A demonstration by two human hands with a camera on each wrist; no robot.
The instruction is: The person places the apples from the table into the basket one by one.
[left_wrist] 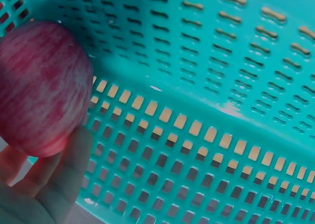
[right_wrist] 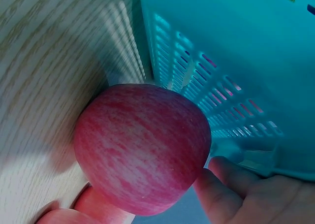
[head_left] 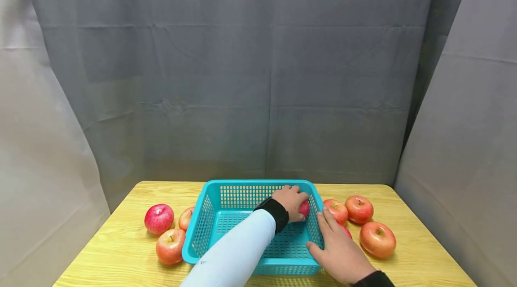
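Note:
Inside the turquoise basket, at its right end, my left hand holds a red apple. In the left wrist view the curled fingers support this streaked apple from below. My right hand rests on the basket's right rim with its fingers fairly straight. Outside that wall, close by the right hand, a red apple sits on the table; the hand mostly covers it in the head view.
Right of the basket lie more apples, one near the rim. On its left are a deep-red apple, a paler apple and a partly hidden apple. Grey curtains surround the wooden table.

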